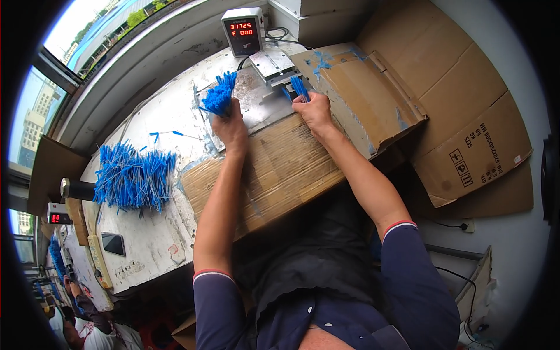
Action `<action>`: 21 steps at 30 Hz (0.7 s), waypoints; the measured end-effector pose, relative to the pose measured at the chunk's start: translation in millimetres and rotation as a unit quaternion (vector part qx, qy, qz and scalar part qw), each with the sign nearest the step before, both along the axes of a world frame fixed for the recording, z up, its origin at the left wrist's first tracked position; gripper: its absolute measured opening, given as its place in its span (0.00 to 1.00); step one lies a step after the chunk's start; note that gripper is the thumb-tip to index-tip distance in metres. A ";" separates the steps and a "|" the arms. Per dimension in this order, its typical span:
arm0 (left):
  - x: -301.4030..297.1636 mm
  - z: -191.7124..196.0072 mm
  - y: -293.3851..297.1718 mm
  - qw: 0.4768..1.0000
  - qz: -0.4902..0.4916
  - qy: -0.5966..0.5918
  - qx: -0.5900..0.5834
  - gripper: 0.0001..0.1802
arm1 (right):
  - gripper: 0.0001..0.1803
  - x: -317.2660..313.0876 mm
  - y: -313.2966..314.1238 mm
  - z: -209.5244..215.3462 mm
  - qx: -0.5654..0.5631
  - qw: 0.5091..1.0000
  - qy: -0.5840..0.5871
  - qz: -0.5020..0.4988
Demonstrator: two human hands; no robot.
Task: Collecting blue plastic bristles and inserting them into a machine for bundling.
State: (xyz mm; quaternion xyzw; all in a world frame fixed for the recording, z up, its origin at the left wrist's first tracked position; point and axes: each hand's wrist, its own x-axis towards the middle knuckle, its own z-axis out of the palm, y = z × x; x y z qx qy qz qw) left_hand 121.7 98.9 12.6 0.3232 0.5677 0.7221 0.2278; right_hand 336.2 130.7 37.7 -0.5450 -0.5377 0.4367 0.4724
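My left hand [232, 129] is closed round a thick bundle of thin blue-ended sticks [219, 95], their blue ends fanning upward. A smaller bunch of blue-ended sticks [299, 86] is gripped in my right hand [315, 112], close to the front of a small metal fixture [275, 65]. Whether that bunch touches the fixture I cannot tell. Beneath both hands lie a metal plate [259, 102] and a flattened cardboard sheet [274, 166] at the table's near edge. On the left of the table is a large heap of the same sticks [137, 178].
Behind the fixture stands a white counter box with a red display [242, 34]. Taped cardboard [364, 93] covers the right side, with a large open carton [461, 134] beyond. A phone [114, 244] and a power strip [99, 262] lie at left. Another person [96, 326] works at lower left.
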 end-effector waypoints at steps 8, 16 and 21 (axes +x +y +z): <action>0.5 1.4 -4.3 0.993 0.003 0.116 -0.010 0.09 | 0.04 -2.0 -2.0 -2.9 0.015 1.000 -0.005 -0.021; 19.4 14.4 -8.9 0.984 0.009 0.179 0.014 0.10 | 0.05 1.3 2.1 -13.3 0.044 0.998 0.001 -0.036; 20.9 14.8 -11.7 0.961 -0.023 0.273 0.026 0.12 | 0.06 0.0 -5.2 2.4 -0.024 0.996 0.084 0.010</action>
